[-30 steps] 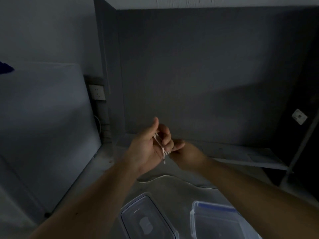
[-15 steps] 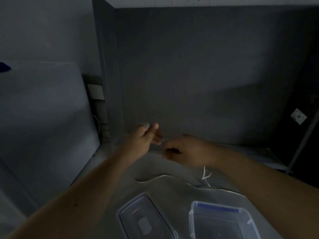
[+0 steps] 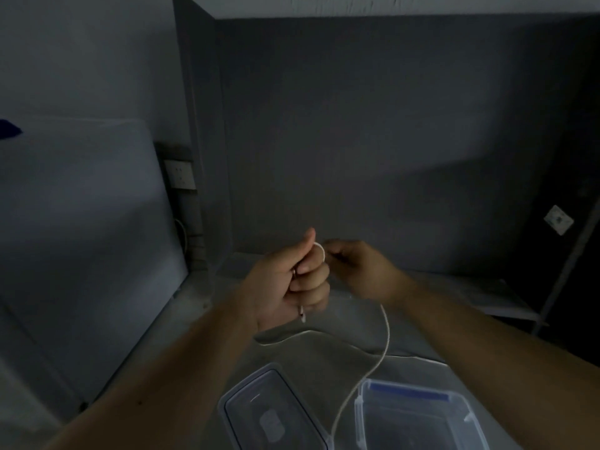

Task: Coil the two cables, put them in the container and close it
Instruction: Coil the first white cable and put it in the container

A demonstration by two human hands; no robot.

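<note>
Dim desk [image 3: 311, 358]: hands [image 3: 324, 274] grip cable [image 3: 384, 332].

The left hand [image 3: 292, 280] conceals most of the coiled white cable [image 3: 384, 339]. The container [image 3: 418, 417] and lid [image 3: 269, 414] are cut off by the bottom edge. Dim lighting obscures the lid's label.

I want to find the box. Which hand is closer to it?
Right. The right hand is above the box, farther back; the left hand is farther left.
</note>
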